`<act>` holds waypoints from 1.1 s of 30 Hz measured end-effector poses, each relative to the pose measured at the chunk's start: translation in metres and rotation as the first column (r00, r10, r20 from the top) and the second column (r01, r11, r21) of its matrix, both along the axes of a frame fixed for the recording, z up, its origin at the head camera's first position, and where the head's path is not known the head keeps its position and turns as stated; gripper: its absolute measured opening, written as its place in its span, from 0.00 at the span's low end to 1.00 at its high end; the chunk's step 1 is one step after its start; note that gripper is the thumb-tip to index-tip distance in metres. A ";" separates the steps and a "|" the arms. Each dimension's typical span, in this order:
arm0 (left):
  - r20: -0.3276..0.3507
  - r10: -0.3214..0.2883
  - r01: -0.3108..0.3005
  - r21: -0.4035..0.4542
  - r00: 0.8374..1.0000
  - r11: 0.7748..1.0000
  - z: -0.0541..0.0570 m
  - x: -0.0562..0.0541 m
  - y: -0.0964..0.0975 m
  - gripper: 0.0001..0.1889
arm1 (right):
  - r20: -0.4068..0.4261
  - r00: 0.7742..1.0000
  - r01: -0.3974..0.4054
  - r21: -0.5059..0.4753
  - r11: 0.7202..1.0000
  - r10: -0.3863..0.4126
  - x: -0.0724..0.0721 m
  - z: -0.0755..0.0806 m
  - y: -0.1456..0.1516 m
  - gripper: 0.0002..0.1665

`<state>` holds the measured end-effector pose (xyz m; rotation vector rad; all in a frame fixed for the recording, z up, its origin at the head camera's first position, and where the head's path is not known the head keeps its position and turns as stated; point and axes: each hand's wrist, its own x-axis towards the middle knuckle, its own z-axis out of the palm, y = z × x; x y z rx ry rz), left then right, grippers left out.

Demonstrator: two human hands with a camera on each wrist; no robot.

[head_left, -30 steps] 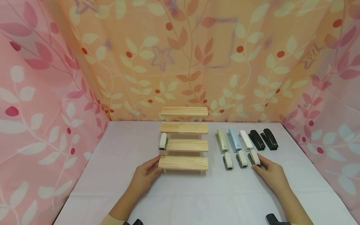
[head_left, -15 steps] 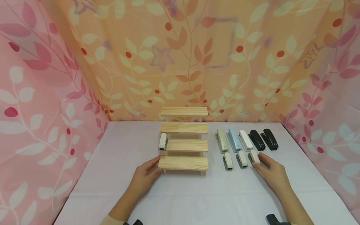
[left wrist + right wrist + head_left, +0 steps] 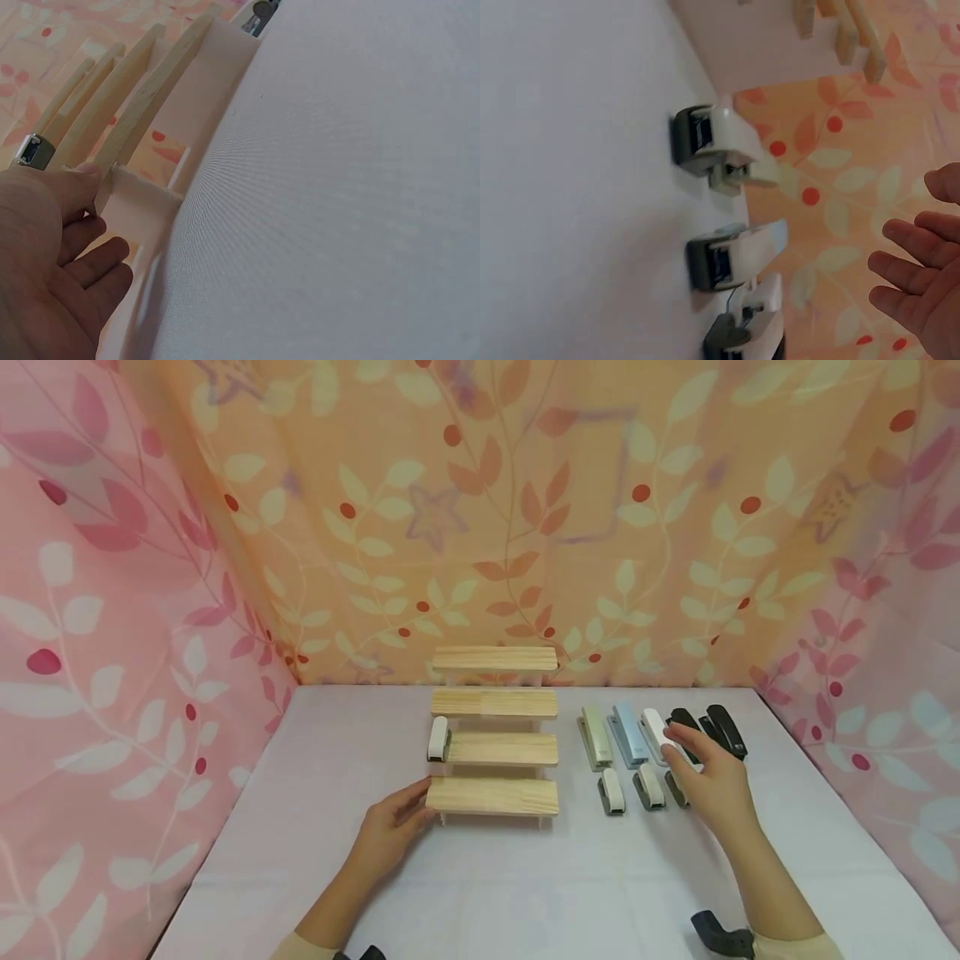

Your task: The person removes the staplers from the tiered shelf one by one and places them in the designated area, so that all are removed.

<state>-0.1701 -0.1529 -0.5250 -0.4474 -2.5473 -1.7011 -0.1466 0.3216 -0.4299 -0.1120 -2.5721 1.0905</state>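
My left hand (image 3: 389,835) grips the left end of the lowest tier of a wooden step shelf (image 3: 491,796), its thumb along the front edge in the left wrist view. A small white-and-grey stapler (image 3: 438,740) sits at the left end of the second tier up. My right hand (image 3: 712,777) is raised over the right-hand staplers, fingers extended and holding nothing. It partly hides a small stapler (image 3: 677,788) and a black stapler (image 3: 683,722). Two small white staplers, one to the left (image 3: 612,792) and one nearer the hand (image 3: 649,787), stand beside it in the front row.
Behind them lie a green stapler (image 3: 596,739), a blue stapler (image 3: 628,737), a larger white stapler (image 3: 654,735) and another black stapler (image 3: 724,731). Patterned curtains (image 3: 360,568) enclose the white table (image 3: 480,893) at the back and sides.
My right hand has let go of the rightmost small stapler and risen forward above it, fingers spread from it. The left hand stays on the shelf.
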 end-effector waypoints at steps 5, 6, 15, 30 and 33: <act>-0.010 -0.003 0.003 0.011 1.000 1.000 -0.004 0.001 -0.002 0.28 | -0.061 0.996 -0.061 0.011 0.998 0.062 -0.008 0.021 -0.027 0.30; -0.012 -0.002 0.002 0.013 1.000 1.000 -0.005 0.001 -0.002 0.28 | -0.073 0.994 -0.076 0.007 0.997 0.077 -0.011 0.025 -0.033 0.30; 0.024 0.000 -0.001 0.047 1.000 0.999 -0.005 0.002 -0.003 0.27 | -0.141 0.971 -0.198 -0.043 0.979 0.191 -0.026 0.047 -0.091 0.28; 0.002 0.007 -0.007 0.020 1.000 1.000 -0.002 0.001 0.000 0.26 | -0.151 0.934 -0.342 -0.119 0.932 0.323 -0.036 0.056 -0.170 0.24; -0.003 0.012 -0.012 0.016 1.000 1.000 -0.002 0.001 0.001 0.26 | -0.148 0.927 -0.364 -0.144 0.920 0.343 -0.037 0.057 -0.183 0.25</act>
